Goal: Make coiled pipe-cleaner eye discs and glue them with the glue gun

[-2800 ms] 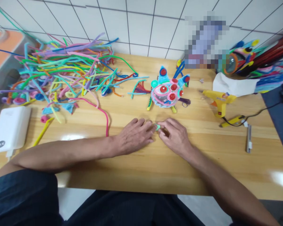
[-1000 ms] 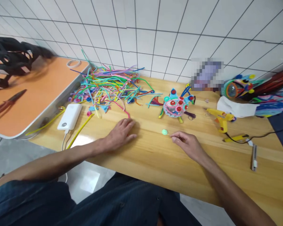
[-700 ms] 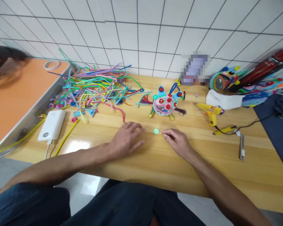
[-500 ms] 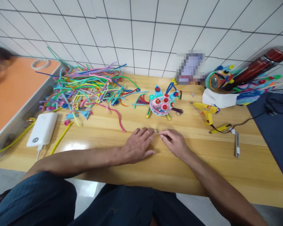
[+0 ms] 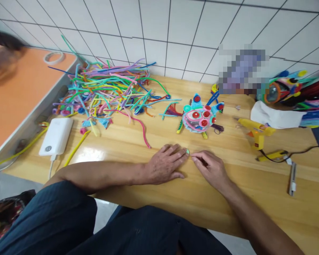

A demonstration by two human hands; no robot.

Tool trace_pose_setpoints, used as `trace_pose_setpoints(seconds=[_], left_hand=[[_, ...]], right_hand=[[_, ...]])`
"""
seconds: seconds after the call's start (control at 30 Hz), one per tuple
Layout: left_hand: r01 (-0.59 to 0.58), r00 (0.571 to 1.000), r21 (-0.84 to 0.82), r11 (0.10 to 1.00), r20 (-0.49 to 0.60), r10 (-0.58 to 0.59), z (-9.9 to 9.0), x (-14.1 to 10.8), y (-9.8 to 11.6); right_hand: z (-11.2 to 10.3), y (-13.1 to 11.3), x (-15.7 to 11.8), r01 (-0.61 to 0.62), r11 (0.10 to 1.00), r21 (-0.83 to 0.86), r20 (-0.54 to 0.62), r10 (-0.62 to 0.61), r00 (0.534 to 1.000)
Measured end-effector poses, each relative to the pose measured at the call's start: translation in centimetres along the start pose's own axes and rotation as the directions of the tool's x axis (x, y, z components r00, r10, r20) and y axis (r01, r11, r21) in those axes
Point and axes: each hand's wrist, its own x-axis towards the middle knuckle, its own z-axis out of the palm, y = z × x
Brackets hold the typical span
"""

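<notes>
My left hand point(image 5: 165, 164) lies flat on the wooden table, fingers stretched out, palm down. Its fingertips press on a small light-green piece point(image 5: 187, 151), mostly covered, so its kind does not show. My right hand point(image 5: 212, 169) is just to the right, thumb and forefinger pinched together close to that piece. What the pinch holds is too small to make out. Beyond both hands stands a colourful fuzzy pipe-cleaner figure point(image 5: 199, 118) with red round spots, blue ear-like tips and yellow-green feet.
A heap of pipe cleaners point(image 5: 111, 90) spreads at the back left, near a white power bank point(image 5: 56, 136). At right are a yellow glue gun point(image 5: 256, 131), a yellow cutter point(image 5: 272, 156) and a grey cutter point(image 5: 292, 179). A tape roll point(image 5: 54, 57) lies on the orange surface.
The camera view has shifted, so the table's things appear farther right. More of the green piece shows at my left fingertips. Both hands keep nearly the same pose.
</notes>
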Motion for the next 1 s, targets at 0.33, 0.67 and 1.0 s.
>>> trace_pose_setpoints(seconds=[0.33,0.67,1.0], left_hand=[[-0.102,0.994,0.006,0.995,-0.033,0.102,-0.1,-0.1,0.2],[-0.177,0.984,0.009,0.984,-0.02,0.177,-1.4,-0.6,1.2],[-0.35,0.933,-0.04,0.936,-0.102,0.345,-1.4,-1.0,1.5]], right_hand=[[-0.2,-0.1,-0.4,-0.054,0.998,0.023,-0.038,0.055,0.998],[-1.1,-3.3,0.1,0.057,0.998,0.02,0.019,-0.057,0.998],[-2.2,-4.8,0.1,-0.054,0.962,0.267,0.213,-0.004,0.977]])
